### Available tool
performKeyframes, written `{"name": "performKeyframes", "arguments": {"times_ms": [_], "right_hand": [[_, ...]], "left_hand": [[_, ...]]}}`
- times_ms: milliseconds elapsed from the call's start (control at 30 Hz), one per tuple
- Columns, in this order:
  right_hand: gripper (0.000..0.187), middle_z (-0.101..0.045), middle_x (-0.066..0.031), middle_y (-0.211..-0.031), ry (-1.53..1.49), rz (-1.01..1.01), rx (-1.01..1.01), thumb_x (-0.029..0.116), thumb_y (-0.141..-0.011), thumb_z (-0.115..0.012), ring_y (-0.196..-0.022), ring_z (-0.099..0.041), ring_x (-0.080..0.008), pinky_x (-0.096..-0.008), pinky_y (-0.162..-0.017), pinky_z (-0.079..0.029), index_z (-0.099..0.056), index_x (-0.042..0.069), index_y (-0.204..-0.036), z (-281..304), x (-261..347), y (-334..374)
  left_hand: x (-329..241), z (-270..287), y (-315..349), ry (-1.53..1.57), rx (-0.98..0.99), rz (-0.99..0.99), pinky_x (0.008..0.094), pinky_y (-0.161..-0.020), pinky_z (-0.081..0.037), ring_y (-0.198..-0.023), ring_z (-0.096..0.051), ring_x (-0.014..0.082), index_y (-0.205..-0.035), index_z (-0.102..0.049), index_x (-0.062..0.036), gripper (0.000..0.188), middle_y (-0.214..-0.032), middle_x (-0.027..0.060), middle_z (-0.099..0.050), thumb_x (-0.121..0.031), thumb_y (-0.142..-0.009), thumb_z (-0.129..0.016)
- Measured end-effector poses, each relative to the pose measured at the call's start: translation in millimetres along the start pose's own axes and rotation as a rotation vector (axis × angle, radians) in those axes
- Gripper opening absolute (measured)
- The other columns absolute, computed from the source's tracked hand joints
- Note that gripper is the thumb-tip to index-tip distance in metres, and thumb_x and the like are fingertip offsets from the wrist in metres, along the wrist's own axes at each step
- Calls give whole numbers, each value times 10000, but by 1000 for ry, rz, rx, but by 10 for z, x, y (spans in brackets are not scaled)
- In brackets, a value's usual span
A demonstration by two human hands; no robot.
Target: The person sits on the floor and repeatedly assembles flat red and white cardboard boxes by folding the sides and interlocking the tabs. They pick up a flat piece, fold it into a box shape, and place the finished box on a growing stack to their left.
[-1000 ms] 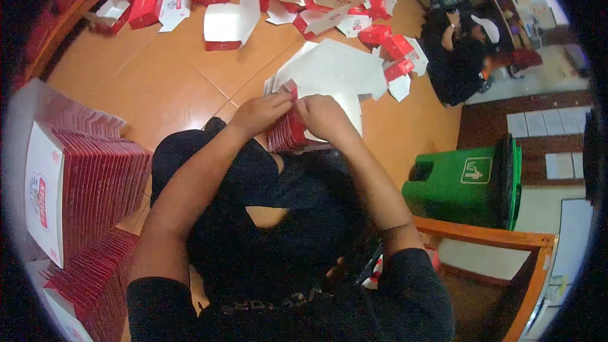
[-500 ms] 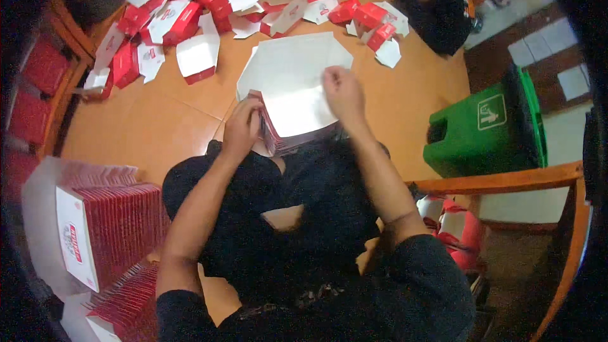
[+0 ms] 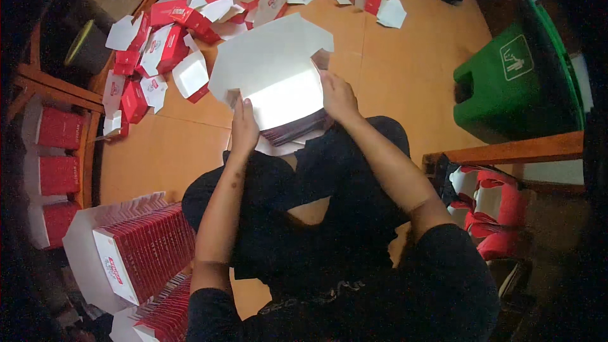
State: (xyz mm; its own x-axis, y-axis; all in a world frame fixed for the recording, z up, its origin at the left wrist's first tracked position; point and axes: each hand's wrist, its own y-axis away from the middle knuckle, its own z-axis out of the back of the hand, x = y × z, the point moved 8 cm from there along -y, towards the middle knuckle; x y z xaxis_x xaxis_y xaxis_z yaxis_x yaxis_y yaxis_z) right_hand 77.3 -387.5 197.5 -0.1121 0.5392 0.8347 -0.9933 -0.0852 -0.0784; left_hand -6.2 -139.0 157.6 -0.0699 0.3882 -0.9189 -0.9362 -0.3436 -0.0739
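Note:
An open paper food box (image 3: 282,92) with a white inside rests over my lap. Its wide lid flap (image 3: 269,41) stands up on the far side. Below its near edge show the red rims of more boxes, nested into a stack (image 3: 294,132). My left hand (image 3: 245,128) grips the left wall near the corner, thumb on top and the other fingers hidden behind it. At the right wall my right hand (image 3: 340,97) is closed round the upper edge.
Loose red and white boxes (image 3: 168,47) lie heaped on the tiled floor (image 3: 405,69) ahead. Nested box stacks (image 3: 145,253) stand at my left. A green bin (image 3: 500,82) and a wooden bar (image 3: 506,149) are at the right, with red boxes (image 3: 500,209) below.
My left hand has moved from the stack's side up to the top box's left wall. My right hand has come down onto the right wall. The side walls now stand up, and the view has shifted.

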Motion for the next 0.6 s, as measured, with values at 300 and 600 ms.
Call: {"name": "performKeyframes", "arguments": {"times_ms": [300,600], "right_hand": [[387,-628,-262,-907,-113,109,-57,347,-990,-407,-883,-613,-441,-489,-777,-471,-613,22,-1037,-108,-111,-181],[239,-610,-67,-930,-741,-250,-81,222,-966,-488,-758,-633,-162,-280,-586,-529,-568,13,-1050,512,-247,-1061]], "left_hand": [[-33,17,-100,120,64,88,374,-1072,-318,-1276,-442,326,-1384,-386,62,525,-1354,241,-475,-326,-1042,-299],[-21,277,-24,196,116,184,343,-1000,-406,-1195,-497,249,-1415,-374,-14,543,-1321,161,-502,-401,-1038,-320]]}}
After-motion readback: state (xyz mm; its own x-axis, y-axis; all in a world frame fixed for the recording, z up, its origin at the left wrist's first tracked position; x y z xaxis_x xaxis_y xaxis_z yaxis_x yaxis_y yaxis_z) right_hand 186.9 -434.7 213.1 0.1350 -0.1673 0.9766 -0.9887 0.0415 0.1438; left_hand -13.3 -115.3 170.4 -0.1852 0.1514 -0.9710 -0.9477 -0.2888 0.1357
